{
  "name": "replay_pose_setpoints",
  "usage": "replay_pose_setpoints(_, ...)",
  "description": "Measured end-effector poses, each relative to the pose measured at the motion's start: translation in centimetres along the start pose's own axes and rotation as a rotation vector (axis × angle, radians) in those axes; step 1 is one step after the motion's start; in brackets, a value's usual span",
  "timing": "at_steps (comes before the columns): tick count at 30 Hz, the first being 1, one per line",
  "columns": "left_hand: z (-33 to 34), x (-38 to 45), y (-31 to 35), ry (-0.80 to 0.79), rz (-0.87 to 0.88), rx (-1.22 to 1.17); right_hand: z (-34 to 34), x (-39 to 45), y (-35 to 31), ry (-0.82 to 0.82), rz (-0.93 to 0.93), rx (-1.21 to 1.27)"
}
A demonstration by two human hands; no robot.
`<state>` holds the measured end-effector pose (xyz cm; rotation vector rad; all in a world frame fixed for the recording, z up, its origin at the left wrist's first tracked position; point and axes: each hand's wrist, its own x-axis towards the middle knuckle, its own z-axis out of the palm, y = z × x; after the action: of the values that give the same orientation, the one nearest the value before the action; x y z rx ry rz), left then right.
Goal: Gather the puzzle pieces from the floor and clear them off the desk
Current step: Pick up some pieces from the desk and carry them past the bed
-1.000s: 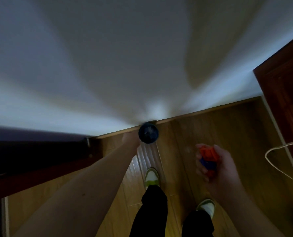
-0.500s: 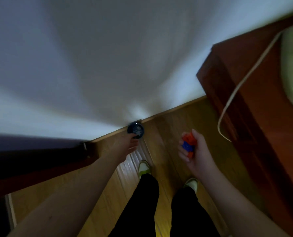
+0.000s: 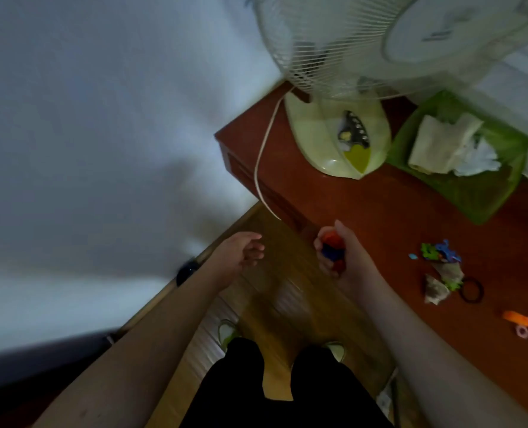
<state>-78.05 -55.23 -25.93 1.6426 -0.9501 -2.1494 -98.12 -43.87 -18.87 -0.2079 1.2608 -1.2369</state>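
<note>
My right hand (image 3: 344, 257) is closed around a bunch of red, orange and blue puzzle pieces (image 3: 332, 247), held above the floor just off the desk's front edge. My left hand (image 3: 241, 253) hangs empty over the wooden floor with its fingers loosely apart. On the reddish-brown desk (image 3: 380, 217) lies a small cluster of green and blue puzzle pieces (image 3: 440, 251), with a few greyish pieces (image 3: 441, 281) just below it. A tiny light-blue piece (image 3: 413, 256) sits left of the cluster.
A pale green desk fan (image 3: 340, 134) stands at the desk's far corner, its white cord (image 3: 261, 168) hanging over the edge. A green tray with tissues (image 3: 460, 168), a black hair tie (image 3: 471, 290), an orange object (image 3: 517, 318) and a pink ring (image 3: 522, 331) are on the desk. A dark round object (image 3: 187, 270) lies by the wall.
My view has swung right and up, bringing the desk top and fan into sight. My left hand has pulled back from the dark round object by the wall. My right hand keeps its pieces.
</note>
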Motion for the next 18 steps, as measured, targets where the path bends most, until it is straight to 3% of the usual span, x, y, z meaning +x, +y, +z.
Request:
replay_pose_setpoints(10,17.3,-4.6,0.6,-0.244,0.118,0.425,-14.8,-9.1,-5.4,0.225,-0.112,0.008)
replay_pose_setpoints(18,27.6,-4.2,-1.5,-0.305,0.269,0.858,-23.5,-13.2,-6.5,0.387,-0.162,0.040)
